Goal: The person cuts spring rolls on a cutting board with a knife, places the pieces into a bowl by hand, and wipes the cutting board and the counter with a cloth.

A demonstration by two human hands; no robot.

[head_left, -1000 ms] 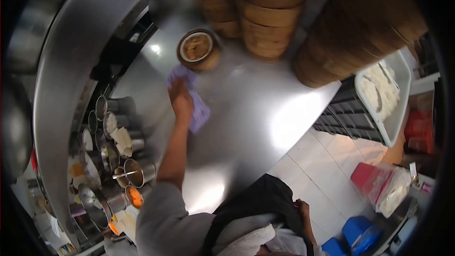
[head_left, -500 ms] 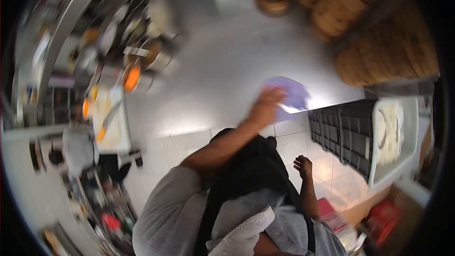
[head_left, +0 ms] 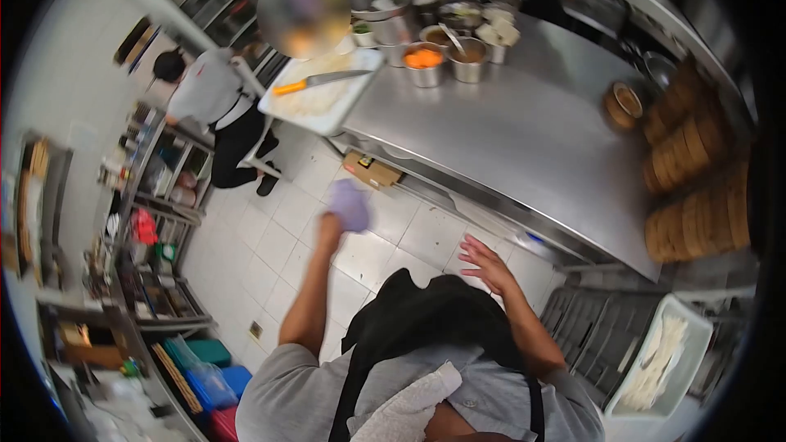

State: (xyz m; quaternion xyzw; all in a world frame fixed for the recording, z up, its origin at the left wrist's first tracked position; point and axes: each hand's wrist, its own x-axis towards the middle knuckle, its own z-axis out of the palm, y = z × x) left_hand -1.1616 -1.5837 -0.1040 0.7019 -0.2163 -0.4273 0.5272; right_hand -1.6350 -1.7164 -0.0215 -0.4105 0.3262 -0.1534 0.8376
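My left hand (head_left: 330,230) is closed around a purple cloth (head_left: 351,205), which hangs in the air over the tiled floor, left of the steel table. The cloth is slightly smeared by motion. My right hand (head_left: 489,265) holds nothing, its fingers apart, in front of my apron (head_left: 434,311) and short of the table's near edge. The steel worktable (head_left: 508,131) stretches ahead of both hands, and neither touches it.
A white cutting board (head_left: 327,119) bears an orange-handled knife (head_left: 319,82). Nearby stand metal pots, one with orange pieces (head_left: 423,58). Bamboo steamers (head_left: 696,213) are stacked at the right, above a white tub (head_left: 679,360). A person (head_left: 209,98) bends beside shelves at left.
My left hand has carried the purple cloth off the tabletop, leftward over the floor. My right hand has come up in front of me. The view has turned left.
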